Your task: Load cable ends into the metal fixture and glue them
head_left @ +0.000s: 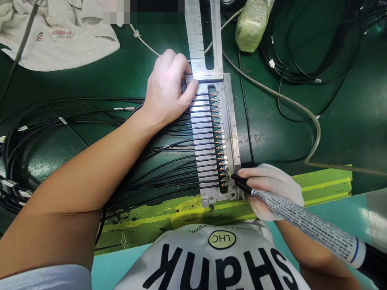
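A flat metal fixture (204,141) lies on the green table, with a row of black cables laid across it. Their stripped ends show coloured wires at small metal connectors (223,152) along the slot. My bare left hand (169,86) is closed at the fixture's upper left edge, thumb on the metal, other fingertips partly hidden. In a white glove, my right hand (272,189) grips a marker pen (302,221) with a printed white barrel and black front. The pen's tip is at the lowest connectors; whether it touches them I cannot tell.
Coiled black cables (12,161) lie at left, more cable coils (290,68) at upper right. A slotted metal piece (196,40) extends beyond the fixture. Around it are a pale cloth (60,36), a wrapped greenish bundle (252,28) and a grey cord (290,96). Yellow-green tape (326,185) lines the near edge.
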`<state>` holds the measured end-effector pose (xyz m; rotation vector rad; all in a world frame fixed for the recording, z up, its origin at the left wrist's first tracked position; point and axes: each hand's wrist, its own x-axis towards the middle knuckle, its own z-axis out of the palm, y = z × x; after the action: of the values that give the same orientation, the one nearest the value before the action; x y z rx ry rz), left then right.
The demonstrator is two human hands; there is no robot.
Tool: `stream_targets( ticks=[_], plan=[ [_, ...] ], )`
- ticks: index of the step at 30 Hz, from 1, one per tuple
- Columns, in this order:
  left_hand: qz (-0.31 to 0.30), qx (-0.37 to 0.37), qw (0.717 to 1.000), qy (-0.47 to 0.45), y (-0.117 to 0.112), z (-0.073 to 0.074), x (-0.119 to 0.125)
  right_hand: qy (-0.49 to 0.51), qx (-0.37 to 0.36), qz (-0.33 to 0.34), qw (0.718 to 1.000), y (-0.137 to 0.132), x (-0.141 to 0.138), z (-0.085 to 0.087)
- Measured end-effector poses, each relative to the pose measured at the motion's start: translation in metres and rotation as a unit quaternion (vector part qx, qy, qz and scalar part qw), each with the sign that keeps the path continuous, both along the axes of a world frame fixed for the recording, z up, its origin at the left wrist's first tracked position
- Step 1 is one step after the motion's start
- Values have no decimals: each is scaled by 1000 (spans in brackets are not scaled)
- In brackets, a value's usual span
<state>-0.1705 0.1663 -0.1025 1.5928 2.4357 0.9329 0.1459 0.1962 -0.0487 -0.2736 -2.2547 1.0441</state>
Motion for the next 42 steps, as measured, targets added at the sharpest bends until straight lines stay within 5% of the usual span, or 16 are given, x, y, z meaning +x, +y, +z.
stream_targets(
  ticks=[42],
  plan=[
    [-10,21,1000,3,-1,0,1,3,-10,7,1000,3,-1,-5]
  ],
)
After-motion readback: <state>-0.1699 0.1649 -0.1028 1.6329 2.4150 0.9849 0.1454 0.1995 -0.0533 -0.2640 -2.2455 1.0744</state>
